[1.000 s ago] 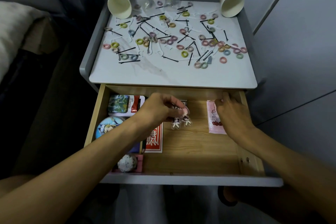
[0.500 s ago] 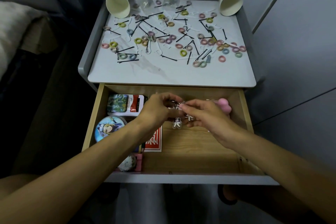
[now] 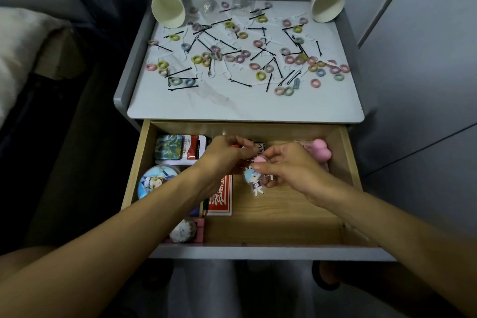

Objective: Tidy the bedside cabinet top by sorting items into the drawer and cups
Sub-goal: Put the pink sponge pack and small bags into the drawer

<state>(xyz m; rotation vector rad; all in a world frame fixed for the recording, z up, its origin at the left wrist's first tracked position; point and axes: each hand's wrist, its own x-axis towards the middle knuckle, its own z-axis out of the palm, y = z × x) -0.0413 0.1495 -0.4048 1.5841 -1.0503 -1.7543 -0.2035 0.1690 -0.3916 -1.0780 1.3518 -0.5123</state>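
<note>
Reaching forward with both forearms into the open drawer (image 3: 349, 162). Meeting mid-drawer: left hand (image 3: 224, 155) and right hand (image 3: 289, 165), fingers curled, both pinching the figure charms (image 3: 254, 181). Beyond, on the worktop (image 3: 245, 107): scattered hair ties (image 3: 260, 75), hairpins (image 3: 240, 82), left cup (image 3: 169, 8) and right cup (image 3: 327, 4) tipped at the far corners.

my cabinet top (image 3: 245, 106), white marbled slab with a grey rim — the left cup (image 3: 169, 8) and the right cup (image 3: 327, 5) lie tipped over in the back corners. pastel hair rings (image 3: 260, 75) and black hairpins (image 3: 240, 82) are scattered everywhere between them — clear wrappers (image 3: 241, 2) at the back edge.
</note>
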